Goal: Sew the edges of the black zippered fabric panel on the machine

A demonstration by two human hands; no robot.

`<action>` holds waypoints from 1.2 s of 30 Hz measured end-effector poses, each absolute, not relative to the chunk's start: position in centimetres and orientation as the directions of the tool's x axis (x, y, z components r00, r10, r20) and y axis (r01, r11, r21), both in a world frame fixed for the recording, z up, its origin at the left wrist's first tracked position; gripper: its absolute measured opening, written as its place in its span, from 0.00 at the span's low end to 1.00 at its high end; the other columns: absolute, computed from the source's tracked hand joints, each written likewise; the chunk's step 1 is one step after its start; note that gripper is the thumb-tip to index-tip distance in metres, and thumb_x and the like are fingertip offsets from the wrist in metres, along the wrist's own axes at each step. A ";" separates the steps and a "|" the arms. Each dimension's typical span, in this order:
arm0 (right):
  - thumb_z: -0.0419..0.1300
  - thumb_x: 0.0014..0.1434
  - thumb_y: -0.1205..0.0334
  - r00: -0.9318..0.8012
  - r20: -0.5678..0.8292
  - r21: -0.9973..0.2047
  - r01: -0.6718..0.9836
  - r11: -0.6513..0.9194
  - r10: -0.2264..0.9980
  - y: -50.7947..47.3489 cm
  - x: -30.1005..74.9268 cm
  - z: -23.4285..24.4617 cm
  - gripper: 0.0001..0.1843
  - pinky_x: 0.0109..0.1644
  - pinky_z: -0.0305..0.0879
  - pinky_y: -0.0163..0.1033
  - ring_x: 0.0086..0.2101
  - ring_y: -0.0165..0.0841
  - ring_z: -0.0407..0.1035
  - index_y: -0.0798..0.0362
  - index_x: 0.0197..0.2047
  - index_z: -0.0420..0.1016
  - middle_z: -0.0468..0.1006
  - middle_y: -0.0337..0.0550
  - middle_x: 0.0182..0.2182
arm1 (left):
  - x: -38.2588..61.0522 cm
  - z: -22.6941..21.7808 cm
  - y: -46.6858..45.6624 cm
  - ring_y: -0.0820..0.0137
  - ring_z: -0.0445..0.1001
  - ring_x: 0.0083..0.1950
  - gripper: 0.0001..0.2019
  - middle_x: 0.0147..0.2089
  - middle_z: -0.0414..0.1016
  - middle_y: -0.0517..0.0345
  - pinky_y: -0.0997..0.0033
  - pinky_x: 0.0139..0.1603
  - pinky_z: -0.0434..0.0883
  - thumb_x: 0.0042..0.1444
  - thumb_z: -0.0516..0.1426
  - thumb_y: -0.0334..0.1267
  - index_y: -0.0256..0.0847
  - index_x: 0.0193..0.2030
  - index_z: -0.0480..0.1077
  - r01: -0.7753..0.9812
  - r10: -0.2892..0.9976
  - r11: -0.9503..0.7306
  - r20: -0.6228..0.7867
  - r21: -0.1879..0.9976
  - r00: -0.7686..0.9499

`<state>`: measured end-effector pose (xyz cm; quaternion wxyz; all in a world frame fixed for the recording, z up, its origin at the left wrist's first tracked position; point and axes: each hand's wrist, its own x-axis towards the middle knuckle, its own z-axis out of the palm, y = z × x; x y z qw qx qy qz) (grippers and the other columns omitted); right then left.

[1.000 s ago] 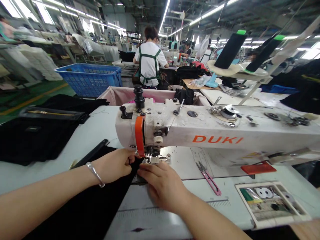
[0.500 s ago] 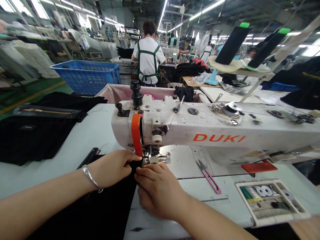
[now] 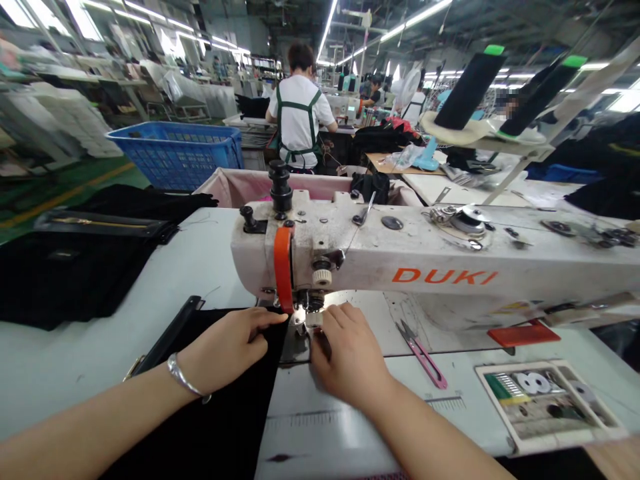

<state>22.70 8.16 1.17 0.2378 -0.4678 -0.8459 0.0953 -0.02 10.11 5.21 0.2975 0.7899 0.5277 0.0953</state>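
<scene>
Black fabric (image 3: 220, 407) lies under my left forearm, its upper corner reaching the needle area of a white DUKI sewing machine (image 3: 360, 247). With index finger stretched and thumb bent, my left hand (image 3: 233, 350) presses on the fabric beside the orange guard (image 3: 283, 270). My right hand (image 3: 350, 353) is off the fabric, fingers curled together at a small pale block (image 3: 314, 321) right of the presser foot; whether its fingertips grip anything is hidden. A black strip (image 3: 173, 330) with a metal end runs along the fabric's left side.
Pink thread snips (image 3: 424, 357) lie right of my right hand, near a parts tray (image 3: 550, 403) with bobbins. Black pieces with a zipper (image 3: 85, 267) are stacked left. Behind stand a pink bin (image 3: 235, 180), a blue basket (image 3: 175, 150) and a seated co-worker (image 3: 299, 110).
My right hand has moved right, off the fabric edge to the block by the presser foot. My left hand stays on the fabric. The metal plate beside the fabric now shows.
</scene>
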 end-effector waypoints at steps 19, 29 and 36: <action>0.57 0.59 0.70 -0.672 0.369 -0.426 0.492 0.759 0.642 7.3 22.2 0.9 0.19 0.52 0.64 0.50 0.50 0.41 0.70 0.51 0.53 0.75 0.80 0.41 0.52 | 1.8 6.9 10.4 0.60 0.80 0.42 0.18 0.40 0.82 0.53 0.61 0.48 0.74 0.50 0.49 0.24 0.41 0.40 0.78 0.806 0.866 -0.349 -0.165 0.477 0.473; 0.58 0.64 0.62 -0.627 0.366 -0.399 0.562 0.725 0.688 7.5 21.8 1.1 0.15 0.51 0.64 0.51 0.47 0.43 0.69 0.52 0.54 0.74 0.79 0.47 0.51 | 2.7 6.2 10.5 0.59 0.79 0.41 0.15 0.39 0.79 0.50 0.58 0.50 0.74 0.54 0.49 0.23 0.38 0.39 0.75 0.824 0.853 -0.440 -0.120 0.356 0.507; 0.59 0.63 0.64 -0.701 0.375 -0.412 0.459 0.787 0.606 6.0 22.5 1.0 0.08 0.57 0.67 0.48 0.53 0.41 0.69 0.51 0.45 0.76 0.79 0.45 0.49 | -0.2 4.9 5.0 0.48 0.64 0.69 0.33 0.71 0.63 0.41 0.47 0.66 0.68 0.59 0.61 0.49 0.39 0.68 0.63 0.782 0.826 -0.537 0.007 0.315 0.564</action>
